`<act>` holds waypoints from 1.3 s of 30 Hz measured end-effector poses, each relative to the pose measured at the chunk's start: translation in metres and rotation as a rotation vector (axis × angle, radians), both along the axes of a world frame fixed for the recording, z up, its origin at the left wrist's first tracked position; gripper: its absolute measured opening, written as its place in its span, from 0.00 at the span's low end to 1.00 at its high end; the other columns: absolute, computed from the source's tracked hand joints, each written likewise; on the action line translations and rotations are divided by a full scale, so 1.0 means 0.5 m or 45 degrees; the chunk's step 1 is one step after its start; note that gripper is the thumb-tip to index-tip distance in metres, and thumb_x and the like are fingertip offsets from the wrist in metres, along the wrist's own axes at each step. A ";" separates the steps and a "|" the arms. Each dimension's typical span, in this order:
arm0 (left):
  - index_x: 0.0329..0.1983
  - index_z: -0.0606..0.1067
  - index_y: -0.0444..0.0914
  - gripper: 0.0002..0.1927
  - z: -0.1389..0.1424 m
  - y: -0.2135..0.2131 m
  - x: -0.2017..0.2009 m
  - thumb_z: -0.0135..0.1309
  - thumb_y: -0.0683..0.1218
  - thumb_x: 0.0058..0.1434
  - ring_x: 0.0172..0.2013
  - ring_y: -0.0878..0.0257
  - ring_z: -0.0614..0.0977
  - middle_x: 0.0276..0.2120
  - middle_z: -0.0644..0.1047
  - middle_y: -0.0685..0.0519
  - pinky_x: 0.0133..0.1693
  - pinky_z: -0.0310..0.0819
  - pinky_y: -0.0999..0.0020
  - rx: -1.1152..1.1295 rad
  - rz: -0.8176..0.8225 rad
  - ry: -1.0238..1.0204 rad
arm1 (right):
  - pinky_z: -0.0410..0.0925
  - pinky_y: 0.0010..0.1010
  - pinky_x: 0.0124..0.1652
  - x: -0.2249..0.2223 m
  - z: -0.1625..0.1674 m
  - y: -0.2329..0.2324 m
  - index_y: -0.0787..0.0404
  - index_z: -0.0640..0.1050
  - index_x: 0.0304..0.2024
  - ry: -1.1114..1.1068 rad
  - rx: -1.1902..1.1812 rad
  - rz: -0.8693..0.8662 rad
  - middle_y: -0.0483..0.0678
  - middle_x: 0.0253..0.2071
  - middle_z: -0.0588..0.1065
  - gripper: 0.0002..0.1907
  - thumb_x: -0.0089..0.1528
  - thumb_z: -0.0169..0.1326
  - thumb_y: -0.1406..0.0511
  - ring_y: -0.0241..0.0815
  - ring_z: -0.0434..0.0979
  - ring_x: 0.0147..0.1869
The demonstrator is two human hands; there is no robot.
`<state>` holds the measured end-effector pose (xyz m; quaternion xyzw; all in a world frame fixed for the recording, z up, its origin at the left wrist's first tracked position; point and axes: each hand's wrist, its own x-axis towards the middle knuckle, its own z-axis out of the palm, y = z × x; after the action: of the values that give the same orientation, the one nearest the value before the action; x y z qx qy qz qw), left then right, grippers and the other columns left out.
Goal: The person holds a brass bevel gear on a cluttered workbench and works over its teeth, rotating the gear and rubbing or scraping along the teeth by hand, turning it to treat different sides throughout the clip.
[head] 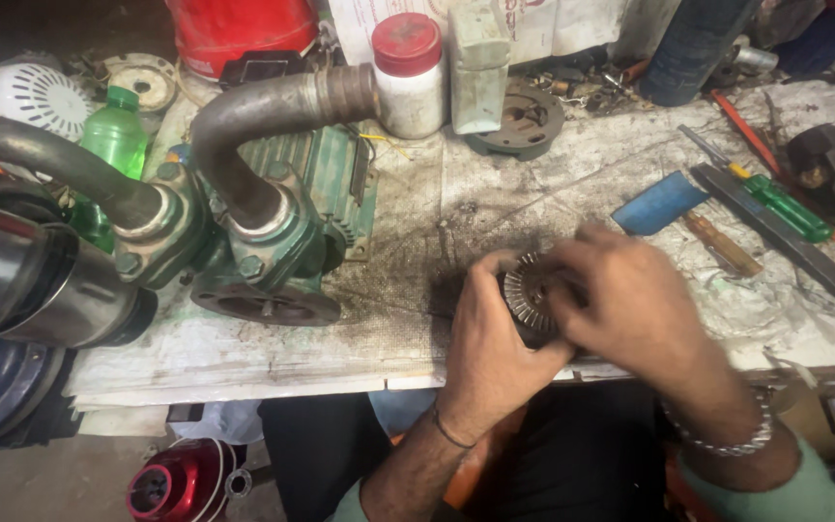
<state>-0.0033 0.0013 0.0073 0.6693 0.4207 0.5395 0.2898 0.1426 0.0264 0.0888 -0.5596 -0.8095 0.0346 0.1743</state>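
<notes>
Left hand (488,333) and right hand (625,304) clasp a dark round finned metal motor part (532,295) on the grimy paper-covered counter (456,203), beside a green cast-iron pump (273,227).

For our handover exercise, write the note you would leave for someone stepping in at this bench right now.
Left hand: wrapped around the round finned metal part, at the bench's front edge.
Right hand: clasped over the part's top and right side.
Nearby: green pump with bent pipes to the left; green-handled screwdriver, flat file and blue piece to the right.
Done or left: cannot tell; the hands hide most of the part.
</notes>
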 end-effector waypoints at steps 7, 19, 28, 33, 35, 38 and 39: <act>0.63 0.62 0.32 0.42 0.002 0.000 0.001 0.69 0.48 0.49 0.60 0.44 0.76 0.56 0.72 0.39 0.61 0.70 0.54 0.027 0.009 0.012 | 0.70 0.47 0.35 0.005 -0.002 0.000 0.62 0.82 0.35 0.050 0.039 0.062 0.54 0.28 0.74 0.11 0.50 0.57 0.66 0.56 0.77 0.32; 0.63 0.62 0.32 0.41 0.001 -0.002 -0.001 0.68 0.49 0.51 0.60 0.45 0.76 0.56 0.73 0.39 0.62 0.70 0.55 0.000 -0.004 0.033 | 0.70 0.46 0.35 0.023 -0.003 0.013 0.61 0.82 0.34 0.090 -0.008 0.135 0.54 0.27 0.74 0.12 0.47 0.58 0.65 0.56 0.78 0.33; 0.63 0.62 0.32 0.41 0.000 0.000 0.000 0.69 0.50 0.52 0.59 0.45 0.77 0.55 0.73 0.39 0.60 0.71 0.54 0.025 -0.004 0.031 | 0.71 0.42 0.36 0.038 -0.004 0.030 0.61 0.82 0.32 0.208 -0.108 0.231 0.53 0.27 0.76 0.13 0.46 0.56 0.65 0.53 0.80 0.32; 0.63 0.62 0.32 0.41 -0.001 -0.002 0.000 0.69 0.50 0.52 0.58 0.44 0.77 0.54 0.73 0.39 0.60 0.71 0.54 0.023 0.021 0.064 | 0.71 0.42 0.36 0.039 -0.008 0.035 0.63 0.81 0.34 0.236 -0.031 0.296 0.54 0.28 0.76 0.13 0.48 0.57 0.64 0.54 0.79 0.33; 0.62 0.62 0.32 0.40 -0.001 -0.004 0.001 0.69 0.50 0.52 0.58 0.44 0.77 0.55 0.73 0.39 0.60 0.70 0.53 0.026 0.017 0.060 | 0.71 0.41 0.36 0.038 -0.010 0.036 0.62 0.82 0.34 0.227 -0.112 0.242 0.54 0.28 0.77 0.13 0.47 0.57 0.64 0.53 0.80 0.33; 0.62 0.62 0.32 0.40 -0.002 0.000 0.001 0.69 0.50 0.52 0.58 0.44 0.76 0.55 0.72 0.38 0.60 0.70 0.53 0.042 0.025 0.051 | 0.72 0.41 0.37 0.038 -0.009 0.037 0.62 0.82 0.34 0.272 -0.062 0.284 0.54 0.29 0.78 0.13 0.48 0.57 0.65 0.53 0.80 0.34; 0.62 0.62 0.32 0.40 -0.003 0.000 0.001 0.69 0.50 0.52 0.58 0.44 0.76 0.55 0.72 0.38 0.60 0.70 0.53 0.039 0.028 0.049 | 0.71 0.41 0.37 0.038 -0.008 0.036 0.63 0.82 0.35 0.299 -0.028 0.316 0.54 0.29 0.78 0.12 0.49 0.56 0.65 0.53 0.80 0.35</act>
<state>-0.0028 0.0013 0.0059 0.6793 0.4252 0.5359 0.2655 0.1615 0.0444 0.0849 -0.4494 -0.8460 0.1298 0.2560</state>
